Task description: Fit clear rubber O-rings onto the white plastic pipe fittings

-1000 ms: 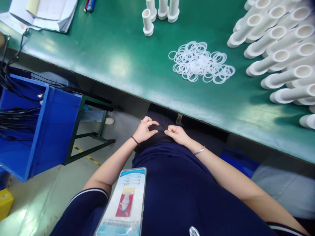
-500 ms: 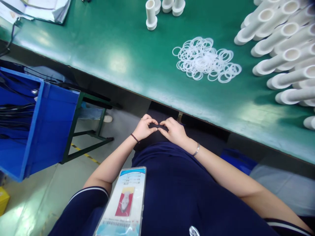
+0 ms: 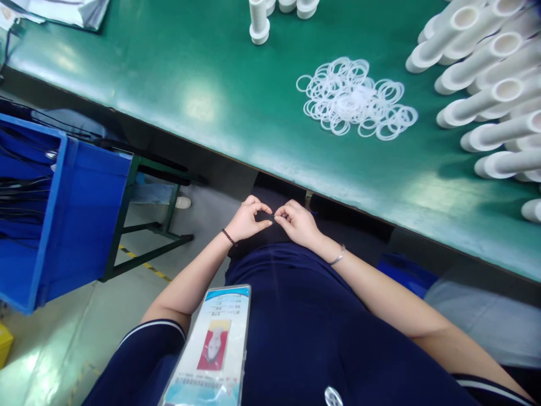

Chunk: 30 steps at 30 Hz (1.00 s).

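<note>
My left hand (image 3: 250, 217) and my right hand (image 3: 297, 223) are over my lap, just below the table's front edge, with their fingertips almost meeting. On the left, thumb and index finger curve apart with a visible gap and nothing I can make out between them. The right thumb and index finger are drawn together in a pinch; anything between them is too small to see. Up on the table, a loose pile of thin white translucent rings (image 3: 357, 98) lies beyond my hands, touched by neither.
Many white flanged tubes (image 3: 486, 107) stand on the green table (image 3: 169, 90) at the right. Several more white tubes (image 3: 259, 25) are at the back. Papers (image 3: 71, 8) lie far left. A blue bin (image 3: 84, 214) with dark cables is beside a green-legged stand (image 3: 147, 259).
The right thumb and index fingertips have come closer together. The left hand has hardly moved. The view has shifted slightly; rings and tubes on the table look undisturbed.
</note>
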Tool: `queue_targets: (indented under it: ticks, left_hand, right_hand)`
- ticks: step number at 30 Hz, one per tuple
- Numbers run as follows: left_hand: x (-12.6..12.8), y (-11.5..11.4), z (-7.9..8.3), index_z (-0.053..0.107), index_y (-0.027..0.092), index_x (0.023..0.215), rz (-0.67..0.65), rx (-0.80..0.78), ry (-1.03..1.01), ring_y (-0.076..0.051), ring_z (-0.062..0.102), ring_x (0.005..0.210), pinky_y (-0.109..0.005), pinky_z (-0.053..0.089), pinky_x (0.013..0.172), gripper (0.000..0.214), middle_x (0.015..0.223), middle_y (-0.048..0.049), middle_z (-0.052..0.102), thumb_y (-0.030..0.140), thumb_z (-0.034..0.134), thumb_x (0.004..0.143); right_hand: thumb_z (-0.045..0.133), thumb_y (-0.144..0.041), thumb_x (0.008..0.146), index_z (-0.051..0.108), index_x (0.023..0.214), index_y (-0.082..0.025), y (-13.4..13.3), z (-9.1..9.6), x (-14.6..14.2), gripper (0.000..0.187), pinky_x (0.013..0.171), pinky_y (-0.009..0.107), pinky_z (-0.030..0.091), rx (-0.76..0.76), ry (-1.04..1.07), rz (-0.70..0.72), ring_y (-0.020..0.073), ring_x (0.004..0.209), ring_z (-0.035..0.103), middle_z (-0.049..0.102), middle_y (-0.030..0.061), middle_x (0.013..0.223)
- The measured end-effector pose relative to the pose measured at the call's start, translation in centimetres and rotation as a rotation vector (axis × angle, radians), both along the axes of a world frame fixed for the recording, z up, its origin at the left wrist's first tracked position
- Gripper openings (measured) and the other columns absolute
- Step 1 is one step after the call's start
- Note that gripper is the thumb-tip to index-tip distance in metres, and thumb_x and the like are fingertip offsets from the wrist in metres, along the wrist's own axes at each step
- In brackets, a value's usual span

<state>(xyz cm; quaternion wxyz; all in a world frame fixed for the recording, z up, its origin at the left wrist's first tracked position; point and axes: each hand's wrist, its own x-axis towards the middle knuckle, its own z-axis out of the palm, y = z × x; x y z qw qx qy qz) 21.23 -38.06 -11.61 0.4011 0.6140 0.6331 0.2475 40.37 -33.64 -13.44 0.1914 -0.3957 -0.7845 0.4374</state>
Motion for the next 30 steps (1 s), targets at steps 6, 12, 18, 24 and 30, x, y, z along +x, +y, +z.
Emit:
queue_targets:
  ticks: [6,12,18,24,30]
  left_hand:
    - [0.1,0.6,0.0,0.069,0.018,0.083,-0.01,-0.03,0.027,-0.009,0.045,0.068,-0.023,0.043,0.066,0.011,0.081,-0.0008,0.046,0.019,0.069,0.072]
    - [-0.2,1.1,-0.1,0.067,0.017,0.078,-0.009,-0.092,0.035,-0.01,0.046,0.07,-0.025,0.043,0.073,0.006,0.079,-0.0002,0.046,0.013,0.067,0.073]
    - [-1.3,1.3,-0.2,0.066,0.016,0.078,-0.034,-0.157,-0.038,-0.009,0.046,0.068,-0.024,0.042,0.07,0.003,0.08,-0.0002,0.047,0.017,0.065,0.076]
    - [-1.3,1.3,-0.3,0.066,0.016,0.079,-0.052,-0.145,-0.066,-0.01,0.048,0.072,-0.025,0.043,0.073,0.005,0.08,-0.0006,0.047,0.019,0.062,0.077]
    - [-1.0,1.1,-0.3,0.066,0.016,0.076,0.016,-0.154,-0.064,-0.009,0.045,0.066,-0.023,0.043,0.067,0.003,0.079,-0.0002,0.046,0.017,0.065,0.074]
  right_hand:
    - [0.055,-0.021,0.085,0.062,0.083,-0.018,0.5,-0.7,0.3,0.008,0.06,0.023,0.043,-0.087,0.1,0.039,0.011,0.066,0.051,0.051,0.0018,0.08]
    - [0.06,-0.025,0.084,0.065,0.086,-0.019,0.0,-1.2,0.8,0.008,0.059,0.023,0.045,-0.079,0.138,-0.002,0.0092,0.062,0.052,0.053,0.0013,0.081]
    - [0.064,-0.028,0.082,0.064,0.085,-0.02,-0.3,-1.0,1.0,0.009,0.062,0.023,0.046,-0.015,0.089,-0.004,0.011,0.067,0.053,0.054,0.0018,0.081]
    - [0.06,-0.025,0.083,0.062,0.08,-0.018,-0.2,-1.0,0.6,0.008,0.059,0.023,0.046,-0.073,0.097,-0.015,0.0098,0.063,0.052,0.052,0.0016,0.079]
    - [0.064,-0.028,0.079,0.063,0.077,-0.017,-0.2,-1.3,0.5,0.011,0.057,0.023,0.047,-0.112,0.134,-0.061,0.0094,0.061,0.051,0.052,0.0012,0.076]
